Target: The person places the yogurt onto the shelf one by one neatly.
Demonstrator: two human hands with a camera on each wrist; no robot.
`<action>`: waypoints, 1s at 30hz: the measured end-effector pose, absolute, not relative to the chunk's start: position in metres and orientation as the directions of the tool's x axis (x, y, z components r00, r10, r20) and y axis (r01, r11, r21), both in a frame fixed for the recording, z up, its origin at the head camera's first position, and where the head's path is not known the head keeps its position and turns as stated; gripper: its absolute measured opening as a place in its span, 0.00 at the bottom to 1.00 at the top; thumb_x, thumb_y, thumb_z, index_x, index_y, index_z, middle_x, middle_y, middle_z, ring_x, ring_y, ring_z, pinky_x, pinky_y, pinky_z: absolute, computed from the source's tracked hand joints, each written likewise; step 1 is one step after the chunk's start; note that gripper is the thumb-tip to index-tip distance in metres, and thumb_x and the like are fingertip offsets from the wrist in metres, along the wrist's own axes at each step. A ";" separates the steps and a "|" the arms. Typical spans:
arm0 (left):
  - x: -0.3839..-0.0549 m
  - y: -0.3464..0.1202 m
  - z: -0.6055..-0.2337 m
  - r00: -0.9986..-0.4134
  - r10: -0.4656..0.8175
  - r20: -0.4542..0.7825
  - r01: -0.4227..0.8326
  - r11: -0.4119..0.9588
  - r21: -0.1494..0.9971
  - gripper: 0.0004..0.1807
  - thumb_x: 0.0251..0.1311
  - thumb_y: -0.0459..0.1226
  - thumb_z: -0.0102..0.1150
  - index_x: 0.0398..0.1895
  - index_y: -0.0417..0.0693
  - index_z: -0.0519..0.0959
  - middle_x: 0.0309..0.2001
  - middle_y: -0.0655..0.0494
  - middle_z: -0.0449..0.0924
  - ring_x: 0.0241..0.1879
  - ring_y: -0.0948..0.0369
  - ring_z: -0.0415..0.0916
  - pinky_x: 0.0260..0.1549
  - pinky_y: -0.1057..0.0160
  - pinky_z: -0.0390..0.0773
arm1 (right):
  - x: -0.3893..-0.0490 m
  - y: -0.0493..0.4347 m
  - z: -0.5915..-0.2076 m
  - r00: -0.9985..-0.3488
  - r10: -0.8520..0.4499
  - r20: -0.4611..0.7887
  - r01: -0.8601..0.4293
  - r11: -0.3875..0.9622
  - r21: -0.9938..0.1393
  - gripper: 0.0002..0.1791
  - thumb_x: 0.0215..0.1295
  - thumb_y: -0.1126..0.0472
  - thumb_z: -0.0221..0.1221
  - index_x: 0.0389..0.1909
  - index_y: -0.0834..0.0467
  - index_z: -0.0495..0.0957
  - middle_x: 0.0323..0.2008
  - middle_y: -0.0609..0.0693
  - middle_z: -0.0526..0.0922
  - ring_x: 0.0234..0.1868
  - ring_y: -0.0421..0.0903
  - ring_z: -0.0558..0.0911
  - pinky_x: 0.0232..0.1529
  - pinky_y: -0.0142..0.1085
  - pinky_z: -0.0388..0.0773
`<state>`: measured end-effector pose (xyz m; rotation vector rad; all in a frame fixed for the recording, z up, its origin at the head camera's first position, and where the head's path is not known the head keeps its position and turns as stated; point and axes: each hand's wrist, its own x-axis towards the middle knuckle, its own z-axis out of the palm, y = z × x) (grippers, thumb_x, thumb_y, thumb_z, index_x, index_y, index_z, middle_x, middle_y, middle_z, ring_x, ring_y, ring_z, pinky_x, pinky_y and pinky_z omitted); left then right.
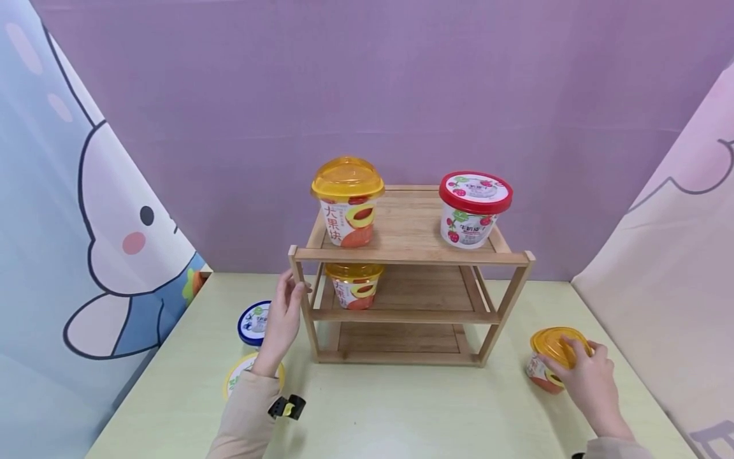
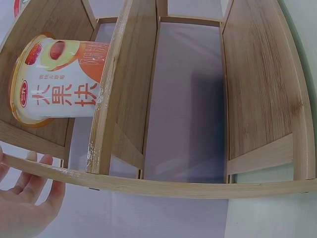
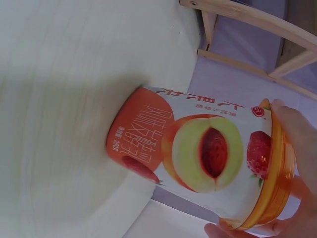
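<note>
My right hand (image 1: 590, 382) grips a yogurt cup (image 3: 198, 153) by its domed orange lid (image 1: 553, 344), thumb and fingers spread about the rim. That cup, printed with a halved peach, is at the right of the table; whether its base touches the tabletop I cannot tell. My left hand (image 1: 285, 312) holds the left front post (image 2: 163, 186) of a wooden three-tier rack (image 1: 401, 258), fingers curled about it near the top. A matching orange-lidded cup (image 1: 350, 204) stands on the top tier at left, another (image 2: 59, 79) on the middle tier below it.
A red-lidded cup (image 1: 474, 210) stands at the top tier's right. Left of the rack, a blue-lidded cup (image 1: 252, 324) and a yellow-rimmed one (image 1: 237, 373) are partly hidden by my left arm. A purple curtain (image 1: 401, 95) hangs behind, with printed cloths at both sides.
</note>
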<state>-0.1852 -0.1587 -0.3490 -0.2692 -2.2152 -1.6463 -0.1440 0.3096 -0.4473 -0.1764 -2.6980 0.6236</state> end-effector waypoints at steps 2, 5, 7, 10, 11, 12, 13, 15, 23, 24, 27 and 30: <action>-0.185 -0.158 -0.349 -0.913 -0.065 0.402 0.365 0.305 0.880 0.17 0.67 0.32 0.35 0.57 0.35 0.58 0.41 0.34 0.70 0.46 0.42 0.69 0.46 0.44 0.68 | -0.144 0.309 -0.448 -0.922 0.212 0.323 0.052 0.896 -0.441 0.33 0.52 0.46 0.60 0.49 0.69 0.67 0.46 0.83 0.55 0.38 0.78 0.61 0.20 0.61 0.66; -0.185 -0.158 -0.349 -0.914 -0.066 0.400 0.363 0.306 0.880 0.17 0.67 0.32 0.35 0.57 0.36 0.58 0.41 0.35 0.70 0.46 0.43 0.69 0.46 0.44 0.68 | -0.143 0.308 -0.449 -0.916 0.229 0.329 0.070 0.900 -0.431 0.34 0.52 0.45 0.60 0.49 0.68 0.67 0.46 0.82 0.55 0.38 0.77 0.61 0.18 0.59 0.66; -0.185 -0.158 -0.349 -0.916 -0.067 0.395 0.357 0.308 0.882 0.17 0.67 0.33 0.35 0.57 0.36 0.58 0.41 0.35 0.70 0.46 0.43 0.69 0.46 0.44 0.68 | -0.143 0.306 -0.449 -0.911 0.239 0.336 0.082 0.903 -0.422 0.34 0.52 0.44 0.60 0.49 0.68 0.67 0.46 0.82 0.55 0.37 0.77 0.62 0.16 0.57 0.66; -0.185 -0.157 -0.348 -0.921 -0.070 0.383 0.344 0.315 0.885 0.18 0.67 0.33 0.34 0.58 0.37 0.57 0.42 0.34 0.69 0.46 0.43 0.69 0.46 0.44 0.68 | -0.143 0.303 -0.450 -0.903 0.255 0.347 0.098 0.906 -0.412 0.33 0.52 0.44 0.60 0.48 0.67 0.68 0.46 0.81 0.56 0.36 0.76 0.63 0.14 0.54 0.66; -0.185 -0.157 -0.348 -0.922 -0.072 0.379 0.340 0.316 0.886 0.18 0.67 0.33 0.34 0.58 0.37 0.57 0.42 0.34 0.69 0.46 0.43 0.68 0.46 0.44 0.68 | -0.142 0.302 -0.449 -0.901 0.259 0.348 0.103 0.907 -0.408 0.33 0.52 0.44 0.60 0.48 0.67 0.68 0.46 0.81 0.56 0.36 0.76 0.63 0.13 0.53 0.66; -0.185 -0.157 -0.348 -0.923 -0.073 0.377 0.337 0.317 0.886 0.18 0.67 0.34 0.34 0.59 0.38 0.57 0.42 0.33 0.69 0.46 0.43 0.68 0.46 0.44 0.68 | -0.142 0.301 -0.449 -0.900 0.262 0.348 0.107 0.908 -0.406 0.33 0.52 0.44 0.60 0.48 0.67 0.67 0.46 0.81 0.56 0.36 0.76 0.63 0.13 0.52 0.66; -0.185 -0.157 -0.348 -0.924 -0.073 0.375 0.335 0.319 0.887 0.18 0.67 0.34 0.34 0.59 0.38 0.57 0.42 0.33 0.69 0.46 0.43 0.68 0.47 0.44 0.68 | -0.142 0.300 -0.449 -0.899 0.263 0.350 0.109 0.909 -0.402 0.33 0.52 0.45 0.59 0.49 0.67 0.67 0.46 0.81 0.56 0.35 0.76 0.63 0.13 0.52 0.66; -0.185 -0.157 -0.348 -0.924 -0.072 0.374 0.335 0.316 0.888 0.18 0.67 0.34 0.34 0.59 0.38 0.57 0.42 0.33 0.69 0.46 0.43 0.68 0.47 0.44 0.67 | -0.142 0.299 -0.450 -0.893 0.260 0.367 0.105 0.914 -0.392 0.33 0.52 0.45 0.60 0.48 0.68 0.67 0.45 0.82 0.57 0.34 0.76 0.64 0.14 0.53 0.66; -0.185 -0.157 -0.348 -0.918 -0.073 0.389 0.349 0.316 0.882 0.18 0.67 0.33 0.35 0.58 0.38 0.57 0.41 0.34 0.69 0.46 0.43 0.68 0.47 0.44 0.67 | -0.142 0.298 -0.457 -0.854 0.320 0.411 0.094 0.871 -0.482 0.40 0.44 0.52 0.67 0.53 0.69 0.61 0.52 0.83 0.53 0.44 0.81 0.60 0.36 0.68 0.61; -0.185 -0.157 -0.348 -0.919 -0.073 0.388 0.347 0.316 0.883 0.18 0.67 0.33 0.35 0.58 0.38 0.57 0.41 0.34 0.69 0.46 0.43 0.68 0.47 0.44 0.67 | -0.142 0.298 -0.458 -0.851 0.331 0.408 0.094 0.859 -0.503 0.41 0.43 0.53 0.67 0.54 0.69 0.60 0.53 0.83 0.52 0.45 0.81 0.60 0.37 0.68 0.60; -0.184 -0.157 -0.348 -0.921 -0.075 0.383 0.342 0.316 0.885 0.18 0.67 0.34 0.35 0.58 0.38 0.57 0.42 0.33 0.69 0.46 0.43 0.68 0.47 0.45 0.67 | -0.141 0.298 -0.461 -0.850 0.351 0.393 0.082 0.825 -0.560 0.43 0.42 0.57 0.68 0.56 0.69 0.57 0.56 0.81 0.49 0.47 0.80 0.58 0.37 0.69 0.60; -0.185 -0.157 -0.348 -0.922 -0.076 0.379 0.338 0.314 0.887 0.18 0.67 0.34 0.35 0.58 0.39 0.57 0.42 0.33 0.69 0.46 0.43 0.68 0.47 0.44 0.67 | -0.142 0.299 -0.464 -0.848 0.355 0.394 0.050 0.793 -0.607 0.44 0.40 0.61 0.69 0.57 0.69 0.56 0.56 0.81 0.47 0.49 0.79 0.57 0.39 0.69 0.59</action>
